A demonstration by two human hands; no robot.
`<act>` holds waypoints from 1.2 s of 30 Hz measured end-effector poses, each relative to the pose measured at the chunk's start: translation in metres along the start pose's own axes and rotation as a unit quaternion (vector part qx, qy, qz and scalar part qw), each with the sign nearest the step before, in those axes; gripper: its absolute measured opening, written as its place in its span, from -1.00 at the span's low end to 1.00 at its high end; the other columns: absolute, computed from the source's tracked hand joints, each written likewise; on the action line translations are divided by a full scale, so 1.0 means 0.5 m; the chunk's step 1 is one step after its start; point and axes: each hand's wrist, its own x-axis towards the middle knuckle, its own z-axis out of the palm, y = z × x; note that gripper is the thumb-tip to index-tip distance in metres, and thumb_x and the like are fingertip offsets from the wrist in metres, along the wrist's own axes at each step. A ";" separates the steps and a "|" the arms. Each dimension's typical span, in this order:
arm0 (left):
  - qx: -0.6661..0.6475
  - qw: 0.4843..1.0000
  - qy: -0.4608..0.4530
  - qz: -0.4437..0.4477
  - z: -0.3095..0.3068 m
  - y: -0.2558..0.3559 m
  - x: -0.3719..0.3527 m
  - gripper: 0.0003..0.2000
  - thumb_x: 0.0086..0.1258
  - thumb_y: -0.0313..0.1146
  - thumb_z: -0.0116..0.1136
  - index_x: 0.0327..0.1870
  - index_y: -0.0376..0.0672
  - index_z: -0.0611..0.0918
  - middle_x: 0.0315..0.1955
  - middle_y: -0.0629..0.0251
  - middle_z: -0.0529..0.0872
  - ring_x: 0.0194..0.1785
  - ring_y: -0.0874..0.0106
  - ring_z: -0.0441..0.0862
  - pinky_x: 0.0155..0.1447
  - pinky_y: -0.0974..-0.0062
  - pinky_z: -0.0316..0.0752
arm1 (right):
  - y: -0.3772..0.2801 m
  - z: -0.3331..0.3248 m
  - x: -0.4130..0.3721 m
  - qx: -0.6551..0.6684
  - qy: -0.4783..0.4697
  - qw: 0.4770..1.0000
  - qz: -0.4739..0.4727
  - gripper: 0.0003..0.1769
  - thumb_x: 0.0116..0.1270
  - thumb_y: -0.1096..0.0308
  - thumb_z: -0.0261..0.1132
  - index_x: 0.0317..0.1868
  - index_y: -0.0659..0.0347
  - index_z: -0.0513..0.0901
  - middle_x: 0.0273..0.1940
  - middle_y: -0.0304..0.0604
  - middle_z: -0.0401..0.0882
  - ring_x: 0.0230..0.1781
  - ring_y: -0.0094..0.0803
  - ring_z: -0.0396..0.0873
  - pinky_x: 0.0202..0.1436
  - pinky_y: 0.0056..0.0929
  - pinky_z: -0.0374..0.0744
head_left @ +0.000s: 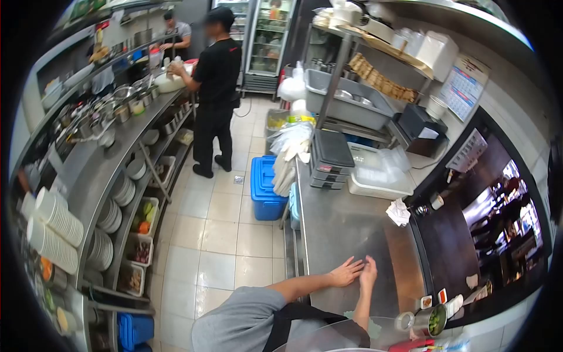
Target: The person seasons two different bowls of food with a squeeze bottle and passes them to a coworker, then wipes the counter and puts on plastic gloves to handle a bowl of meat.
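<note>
My left hand (347, 272) reaches across the steel counter (346, 234) with its fingers spread and nothing in them. Close beside it, my right hand (368, 273) has its fingers stretched upward, and the fingertips of both hands nearly meet. Both hands are low over the counter's near part. To the right, near the counter's edge, a metal pot (434, 320) holds green vegetables, with a round clear container (404, 320) next to it. Further up the counter lies a crumpled white cloth or paper (399, 212).
Black drawers (329, 158) and a white tray (381, 183) with clear plastic lids stand at the counter's far end. A blue bin (268, 188) is on the floor. One person (217, 88) works at the left bench (99, 170); another person (177, 36) is behind.
</note>
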 end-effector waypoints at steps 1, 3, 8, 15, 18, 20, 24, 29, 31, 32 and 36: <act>0.011 0.999 0.050 -0.011 -0.011 0.005 -0.003 -0.49 0.30 -0.25 -0.12 0.30 -0.10 0.24 0.35 0.14 0.12 0.44 0.15 -0.04 0.38 -0.12 -0.20 | -0.001 0.054 0.005 -0.024 0.066 0.992 -0.108 -0.66 0.30 0.17 0.04 -0.12 0.20 0.61 0.01 0.05 0.51 0.01 -0.04 0.49 0.07 -0.16 0.45; 0.037 0.993 0.109 -0.040 -0.027 0.015 0.002 -0.44 0.30 -0.18 -0.11 0.35 0.03 0.16 0.39 0.20 0.03 0.44 0.08 -0.11 0.34 -0.22 -0.20 | -0.014 0.093 -0.010 -0.115 0.009 0.992 -0.054 -0.65 0.30 0.16 0.03 -0.12 0.19 0.61 0.02 0.05 0.51 0.02 -0.03 0.48 0.08 -0.16 0.44; 0.087 0.989 0.037 -0.112 -0.044 0.026 0.008 -0.35 0.22 0.14 -0.10 0.37 0.36 0.08 0.42 0.30 -0.09 0.45 -0.02 -0.25 0.27 -0.33 -0.21 | -0.046 0.090 -0.056 -0.188 -0.059 0.980 0.003 -0.65 0.30 0.14 0.03 -0.11 0.18 0.61 0.02 0.05 0.50 0.03 -0.02 0.47 0.08 -0.14 0.43; 0.093 0.992 -0.073 -0.046 0.019 0.014 0.012 -0.38 0.28 0.16 -0.19 0.38 0.31 0.08 0.42 0.30 -0.06 0.44 -0.03 -0.26 0.31 -0.27 -0.24 | -0.063 0.080 -0.057 -0.204 -0.076 0.976 0.026 -0.64 0.31 0.12 0.02 -0.10 0.16 0.61 0.03 0.05 0.49 0.04 0.00 0.45 0.10 -0.12 0.42; 0.084 0.993 -0.069 -0.043 0.030 0.005 0.010 -0.39 0.29 0.14 -0.22 0.38 0.26 0.09 0.41 0.28 -0.02 0.44 -0.02 -0.25 0.31 -0.25 -0.24 | -0.067 0.077 -0.058 -0.209 -0.083 0.974 0.030 -0.63 0.31 0.11 0.01 -0.10 0.15 0.61 0.03 0.05 0.49 0.05 0.01 0.45 0.10 -0.11 0.41; 0.102 0.992 -0.067 -0.036 0.031 0.006 0.007 -0.38 0.29 0.14 -0.21 0.38 0.25 0.09 0.40 0.26 0.00 0.44 -0.02 -0.23 0.31 -0.25 -0.24 | -0.068 0.077 -0.060 -0.213 -0.090 0.972 0.032 -0.63 0.31 0.10 0.01 -0.10 0.14 0.60 0.03 0.05 0.48 0.05 0.02 0.44 0.10 -0.10 0.41; 0.122 0.991 -0.051 -0.025 0.038 0.002 0.005 -0.37 0.27 0.11 -0.19 0.38 0.25 0.09 0.39 0.24 0.04 0.44 -0.02 -0.18 0.30 -0.25 -0.22 | -0.076 0.076 -0.061 -0.217 -0.099 0.970 0.042 -0.62 0.31 0.08 0.01 -0.09 0.13 0.60 0.04 0.06 0.48 0.06 0.03 0.43 0.11 -0.09 0.40; 0.131 0.990 -0.048 -0.025 0.037 0.006 0.003 -0.36 0.26 0.10 -0.17 0.39 0.24 0.06 0.39 0.22 0.05 0.43 -0.01 -0.14 0.30 -0.24 -0.19 | -0.086 0.072 -0.064 -0.223 -0.115 0.966 0.055 -0.61 0.31 0.06 0.00 -0.08 0.11 0.60 0.04 0.06 0.47 0.07 0.04 0.42 0.12 -0.07 0.39; 0.127 0.991 -0.046 -0.023 0.042 0.003 0.003 -0.36 0.26 0.10 -0.17 0.39 0.24 0.06 0.39 0.22 0.04 0.42 -0.01 -0.12 0.30 -0.24 -0.18 | -0.100 0.068 -0.064 -0.222 -0.129 0.964 0.065 -0.61 0.32 0.06 0.00 -0.08 0.11 0.60 0.04 0.06 0.47 0.07 0.05 0.41 0.12 -0.07 0.38; 0.126 0.991 -0.047 -0.023 0.044 0.002 0.004 -0.36 0.26 0.09 -0.17 0.39 0.24 0.06 0.39 0.22 0.04 0.42 -0.01 -0.11 0.30 -0.24 -0.18 | -0.106 0.065 -0.064 -0.225 -0.135 0.962 0.069 -0.61 0.32 0.05 -0.01 -0.08 0.10 0.60 0.04 0.06 0.47 0.07 0.05 0.41 0.12 -0.06 0.38; 0.129 0.989 -0.063 -0.029 0.039 0.005 0.004 -0.36 0.26 0.09 -0.17 0.39 0.23 0.07 0.39 0.21 0.04 0.42 0.00 -0.07 0.30 -0.22 -0.17 | -0.068 0.086 -0.067 -0.238 -0.106 0.964 0.045 -0.61 0.31 0.01 -0.01 -0.10 0.04 0.61 0.02 0.04 0.48 0.05 0.07 0.42 0.10 -0.04 0.39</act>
